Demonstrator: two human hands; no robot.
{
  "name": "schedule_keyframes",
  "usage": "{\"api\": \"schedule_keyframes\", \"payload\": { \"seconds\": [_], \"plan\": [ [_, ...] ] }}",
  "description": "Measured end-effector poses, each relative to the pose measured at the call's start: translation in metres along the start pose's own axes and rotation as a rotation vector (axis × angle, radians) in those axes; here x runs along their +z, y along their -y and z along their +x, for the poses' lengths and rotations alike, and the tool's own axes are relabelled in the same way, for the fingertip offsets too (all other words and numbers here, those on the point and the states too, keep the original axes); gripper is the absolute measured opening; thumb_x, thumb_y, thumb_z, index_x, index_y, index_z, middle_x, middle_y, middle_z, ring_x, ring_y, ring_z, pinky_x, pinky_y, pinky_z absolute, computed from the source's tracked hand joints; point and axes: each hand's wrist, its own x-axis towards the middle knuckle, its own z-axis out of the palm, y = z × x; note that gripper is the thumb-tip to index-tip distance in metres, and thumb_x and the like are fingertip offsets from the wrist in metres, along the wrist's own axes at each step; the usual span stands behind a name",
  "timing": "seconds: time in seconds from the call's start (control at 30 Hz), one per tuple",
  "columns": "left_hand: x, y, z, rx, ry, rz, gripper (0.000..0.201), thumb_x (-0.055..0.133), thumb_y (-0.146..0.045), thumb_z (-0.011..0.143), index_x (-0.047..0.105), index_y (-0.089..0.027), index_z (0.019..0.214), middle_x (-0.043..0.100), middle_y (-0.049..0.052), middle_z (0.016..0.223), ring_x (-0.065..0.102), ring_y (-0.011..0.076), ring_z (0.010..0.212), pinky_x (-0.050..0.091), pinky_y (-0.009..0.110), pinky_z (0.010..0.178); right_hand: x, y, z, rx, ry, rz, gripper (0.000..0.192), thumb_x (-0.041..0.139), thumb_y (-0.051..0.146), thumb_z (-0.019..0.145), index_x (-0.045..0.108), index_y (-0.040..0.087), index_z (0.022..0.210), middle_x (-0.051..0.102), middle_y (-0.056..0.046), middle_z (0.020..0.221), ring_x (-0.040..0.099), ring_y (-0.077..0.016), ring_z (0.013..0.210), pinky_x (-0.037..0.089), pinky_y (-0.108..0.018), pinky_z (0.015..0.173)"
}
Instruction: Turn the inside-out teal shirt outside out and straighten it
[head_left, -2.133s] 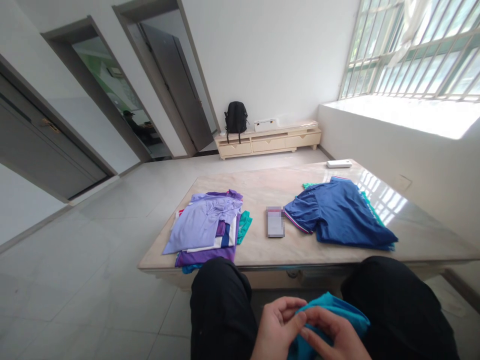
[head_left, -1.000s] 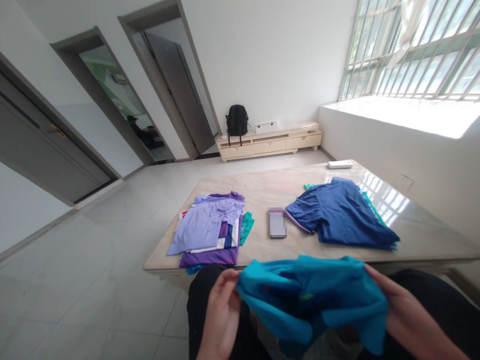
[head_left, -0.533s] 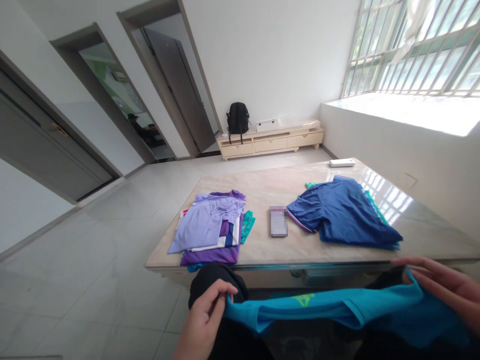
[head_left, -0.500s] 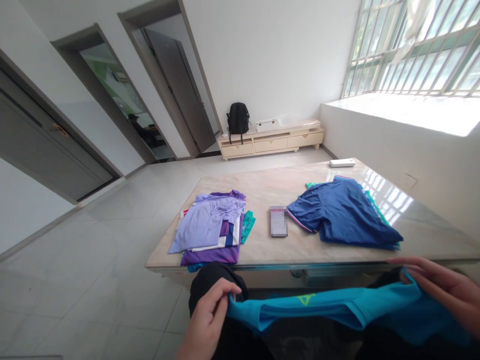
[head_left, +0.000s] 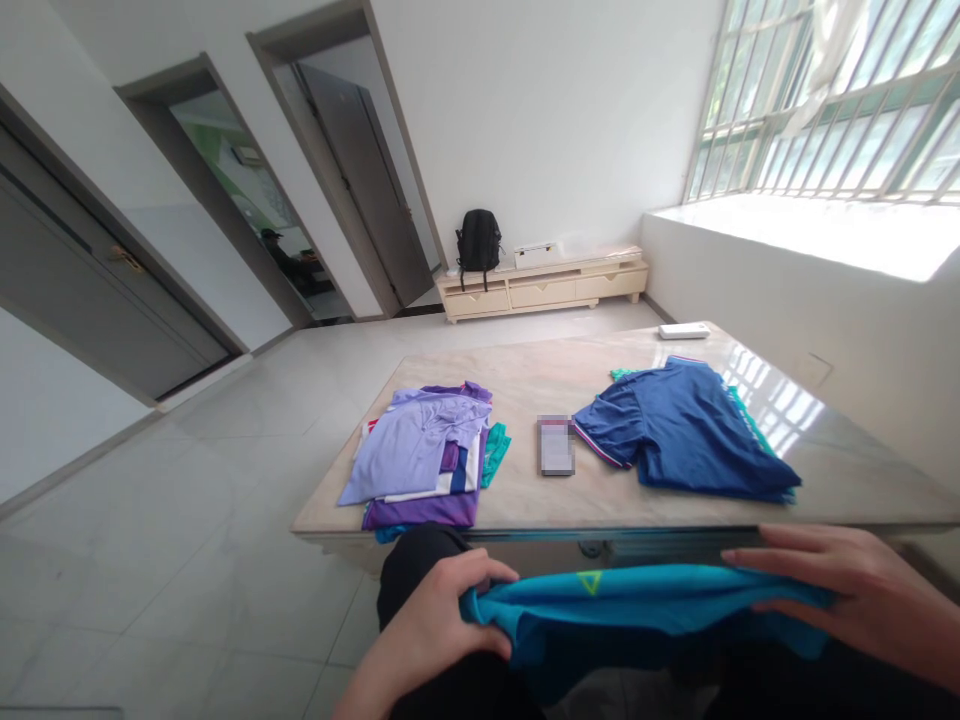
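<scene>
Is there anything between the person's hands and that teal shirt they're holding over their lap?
Nothing visible. The left hand grips one end of the teal shirt directly, and the right hand lies on its other end. The table with its clothes piles sits beyond, apart from them.

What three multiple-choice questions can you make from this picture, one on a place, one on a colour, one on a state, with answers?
1. Where does the dark blue short-sleeved shirt lie?
A. on the glossy beige stone table
B. on the floor
C. on the windowsill

2. What colour is the cloth garment with a small green triangle held between both hands?
A. red
B. turquoise
C. white

3. How is that garment held?
A. crumpled in one fist
B. hanging from a hook
C. stretched sideways between left hand and right hand

Answers: A, it lies spread on the tabletop's right half; B, the fabric is bright teal-blue; C, each hand has a grip on one end.
</scene>
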Motion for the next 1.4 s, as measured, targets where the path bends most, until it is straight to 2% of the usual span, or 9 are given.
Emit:
{"api": "schedule_keyframes", "payload": {
  "seconds": [0.07,0.13,0.3,0.43,0.57,0.7,0.9,1.13,1.4],
  "plan": [
    [0.001,-0.001,0.008,0.038,-0.021,0.012,0.018,0.077,-0.038,0.083,0.080,-0.022,0.090,0.068,0.000,0.081,0.062,0.0175,0.078,0.043,0.023,0.071,0.004,-0.001,0.011,-0.162,-0.001,-0.071,0.022,0.079,0.031,0.081,0.081,0.037,0.103,0.072,-0.001,0.072,0.067,-0.0141,0.058,0.049,-0.020,0.053],
    [0.003,-0.002,0.018,0.098,-0.069,-0.015,0.029,0.064,-0.041,0.094,0.077,-0.018,0.083,0.067,0.001,0.077,0.060,0.0167,0.075,0.042,0.024,0.070,0.010,-0.007,0.021,-0.189,-0.109,-0.074,0.015,0.074,0.026,0.086,0.081,0.029,0.099,0.071,-0.004,0.079,0.067,-0.0157,0.067,0.050,-0.022,0.060],
    [0.004,-0.008,0.059,0.214,-0.195,-0.091,0.042,0.052,-0.051,0.099,0.071,-0.015,0.086,0.061,0.000,0.074,0.054,0.0158,0.072,0.042,0.024,0.069,0.035,-0.015,0.053,0.150,-0.471,0.136,0.021,0.065,0.039,0.091,0.079,0.024,0.089,0.072,-0.008,0.107,0.066,-0.0250,0.102,0.048,-0.034,0.096],
    [0.010,0.002,0.109,0.241,-0.188,-0.128,0.053,0.051,-0.062,0.096,0.057,-0.016,0.069,0.045,-0.003,0.066,0.042,0.0135,0.067,0.034,0.024,0.064,0.061,-0.031,0.083,0.395,-0.576,0.149,0.037,0.057,0.044,0.096,0.074,0.020,0.119,0.074,-0.006,0.097,0.065,-0.0204,0.082,0.048,-0.029,0.072],
    [0.022,0.032,0.144,0.179,-0.137,-0.164,0.061,0.047,-0.072,0.092,0.051,-0.018,0.063,0.043,-0.003,0.064,0.041,0.0143,0.065,0.033,0.025,0.062,0.086,-0.067,0.098,0.465,-0.446,0.225,0.038,0.053,0.043,0.093,0.074,0.017,0.110,0.069,-0.002,0.073,0.053,-0.0160,0.056,0.038,-0.027,0.052],
    [0.033,0.058,0.155,0.113,-0.109,-0.153,0.061,0.052,-0.071,0.090,0.050,-0.018,0.059,0.045,-0.002,0.063,0.042,0.0147,0.064,0.032,0.026,0.062,0.105,-0.089,0.095,0.418,-0.171,0.334,0.033,0.054,0.044,0.086,0.077,0.020,0.089,0.077,-0.006,0.095,0.070,-0.0257,0.087,0.053,-0.032,0.077],
    [0.043,0.071,0.164,0.013,-0.112,-0.149,0.057,0.050,-0.065,0.094,0.058,-0.016,0.065,0.048,-0.003,0.060,0.044,0.0148,0.061,0.032,0.025,0.058,0.116,-0.085,0.101,0.394,0.115,0.415,0.048,0.069,0.052,0.086,0.075,0.024,0.123,0.077,-0.008,0.107,0.071,-0.0314,0.099,0.053,-0.038,0.090],
    [0.055,0.068,0.161,-0.003,-0.186,-0.147,0.040,0.052,-0.053,0.097,0.066,-0.016,0.095,0.065,0.002,0.084,0.057,0.0189,0.079,0.042,0.026,0.074,0.126,-0.099,0.105,0.380,0.120,0.398,0.030,0.070,0.052,0.084,0.073,0.022,0.085,0.073,-0.004,0.089,0.066,-0.0238,0.087,0.049,-0.032,0.080],
    [0.063,0.053,0.158,0.027,-0.229,-0.107,0.041,0.055,-0.051,0.097,0.064,-0.017,0.079,0.055,-0.002,0.068,0.050,0.0158,0.068,0.035,0.026,0.064,0.140,-0.108,0.099,0.439,0.033,0.395,0.039,0.066,0.057,0.085,0.069,0.020,0.093,0.069,-0.004,0.083,0.061,-0.0197,0.076,0.047,-0.031,0.071]
  ]
}}
